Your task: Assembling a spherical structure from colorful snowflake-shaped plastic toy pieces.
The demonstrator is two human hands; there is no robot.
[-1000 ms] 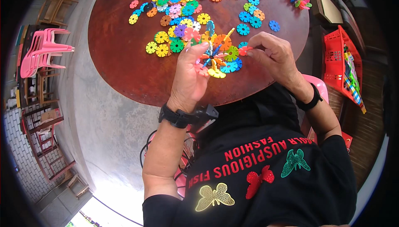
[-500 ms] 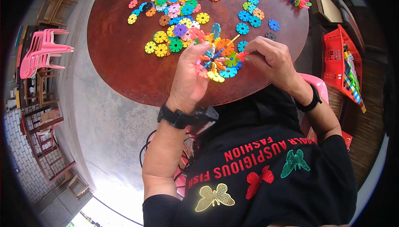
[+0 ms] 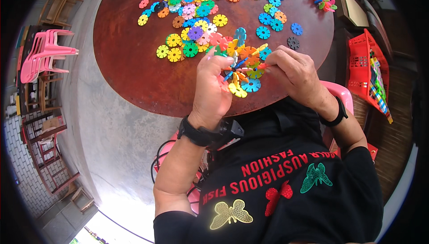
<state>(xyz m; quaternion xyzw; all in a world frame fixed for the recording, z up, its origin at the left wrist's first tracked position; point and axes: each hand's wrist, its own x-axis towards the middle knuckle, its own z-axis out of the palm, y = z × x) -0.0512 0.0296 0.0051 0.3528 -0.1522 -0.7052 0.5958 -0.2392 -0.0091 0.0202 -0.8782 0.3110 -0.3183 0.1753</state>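
Observation:
My left hand is wrapped round the left side of a ball-like cluster of interlocking plastic discs. Slotted petals in orange, yellow, green, blue and pink stick out of it in all directions. From the other side, my right hand pinches a red disc between thumb and fingertips. That disc reaches into the cluster's right side, beside a green one; whether their slots are joined is too small to tell. The cluster is held above the near part of the round brown table.
Many loose coloured discs are spread over the table's middle and far side. A finished-looking disc ball sits at the far right edge. A red plastic basket stands right of the table, and pink stools are off to the left.
My left hand and the cluster have shifted a little to the right, and the cluster has turned slightly. The red disc in my right hand now reaches further into the cluster.

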